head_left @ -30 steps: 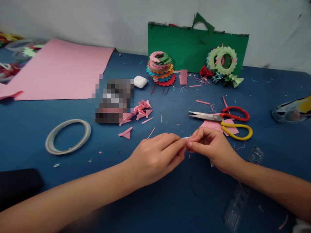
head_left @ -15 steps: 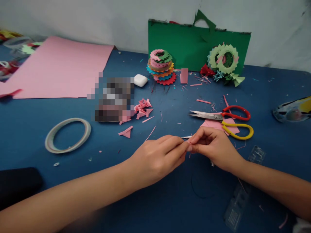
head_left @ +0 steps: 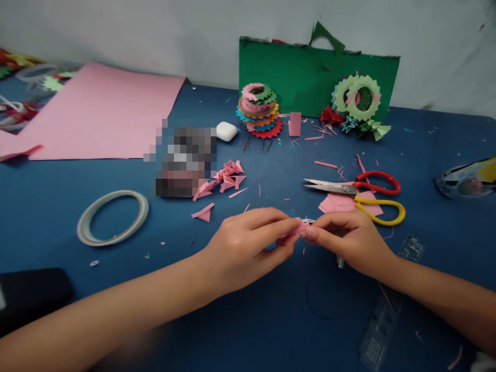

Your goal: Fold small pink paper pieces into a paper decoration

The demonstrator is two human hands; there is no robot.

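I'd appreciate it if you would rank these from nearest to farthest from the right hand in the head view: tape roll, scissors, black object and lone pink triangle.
From the right hand:
1. Scissors, just beyond it.
2. Lone pink triangle, beyond the left hand.
3. Tape roll, farther left.
4. Black object, at the left edge.

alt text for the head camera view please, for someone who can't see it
Two hands pinch a small piece of pink paper above a blue table. Scissors, a tape roll and folded paper rings lie beyond.
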